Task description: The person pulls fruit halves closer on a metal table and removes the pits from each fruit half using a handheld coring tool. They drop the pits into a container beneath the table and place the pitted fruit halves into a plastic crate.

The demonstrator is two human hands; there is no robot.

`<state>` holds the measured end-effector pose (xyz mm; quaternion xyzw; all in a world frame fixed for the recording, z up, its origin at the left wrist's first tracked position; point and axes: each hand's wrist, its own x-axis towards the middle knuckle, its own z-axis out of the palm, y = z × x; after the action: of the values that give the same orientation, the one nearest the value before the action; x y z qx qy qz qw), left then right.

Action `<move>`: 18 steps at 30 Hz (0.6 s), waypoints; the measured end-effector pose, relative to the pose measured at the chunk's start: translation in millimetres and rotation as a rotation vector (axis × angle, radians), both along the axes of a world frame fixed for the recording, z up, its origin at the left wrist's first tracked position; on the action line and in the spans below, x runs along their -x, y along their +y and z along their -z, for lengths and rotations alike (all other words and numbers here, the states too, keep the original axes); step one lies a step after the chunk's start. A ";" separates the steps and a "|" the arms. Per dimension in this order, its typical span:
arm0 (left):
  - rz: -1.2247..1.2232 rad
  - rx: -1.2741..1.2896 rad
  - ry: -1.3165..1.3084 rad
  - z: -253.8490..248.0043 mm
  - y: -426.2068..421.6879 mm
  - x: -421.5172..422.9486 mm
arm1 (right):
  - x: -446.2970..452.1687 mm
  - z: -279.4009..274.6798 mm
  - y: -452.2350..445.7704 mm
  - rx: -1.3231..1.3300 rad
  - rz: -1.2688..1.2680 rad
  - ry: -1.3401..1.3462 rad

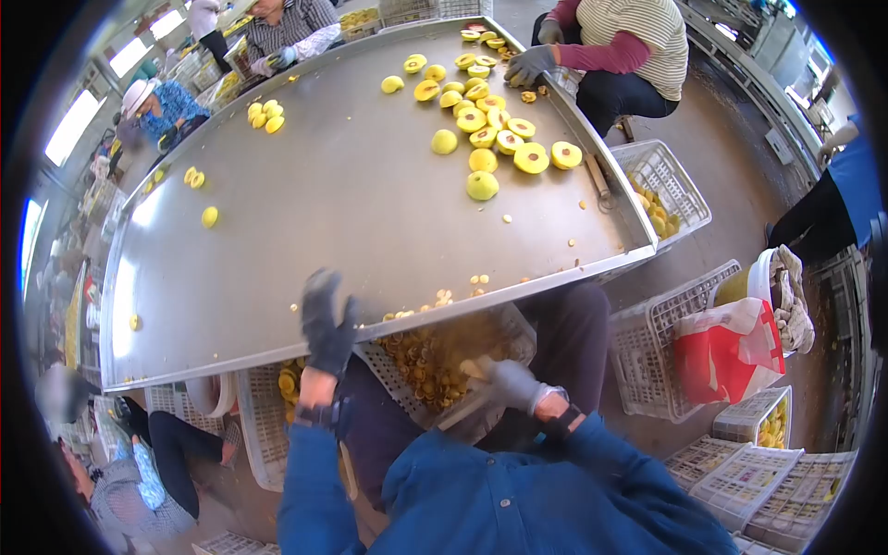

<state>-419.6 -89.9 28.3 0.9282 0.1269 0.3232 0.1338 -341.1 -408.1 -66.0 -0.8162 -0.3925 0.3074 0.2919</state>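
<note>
My left hand [329,324], in a dark glove, is raised over the near edge of the metal table [305,203], fingers apart and nothing in them. My right hand [513,384], in a grey glove, is closed round a light wooden handle [475,370], above a crate [518,335] of brown and yellow pieces [421,370] between my knees. The rest of the tool is blurred. Small pale bits [444,298] lie along the near edge of the table. Halved yellow fruits [531,158] with brown centres lie in a group toward the far right of the table.
A person in a striped top [638,37] reaches over the right edge with gloved hands. Other people sit along the left side. A wooden-handled tool [598,180] rests near the right rim. Crates [661,199], a white bucket [760,287] and a red bag [731,351] stand at the right.
</note>
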 end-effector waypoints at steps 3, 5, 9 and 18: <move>0.272 -0.068 0.082 13.4 -16.0 -105.3 | -2.8 -13.0 1.1 0.042 0.008 0.035; 0.304 -0.147 0.172 26.6 -25.4 -169.9 | -4.8 -22.7 1.9 0.033 0.007 0.064; 0.278 -0.201 0.272 46.1 -44.4 -268.0 | -5.7 -11.9 1.8 0.009 0.056 0.120; 0.273 -0.038 0.355 74.1 -55.9 -365.0 | -16.4 -13.4 8.1 0.047 0.107 0.137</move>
<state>-54.6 -145.8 -45.8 0.9814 0.0157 0.1361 0.1342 -324.7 -400.0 -52.6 -0.8196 -0.3201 0.3559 0.3147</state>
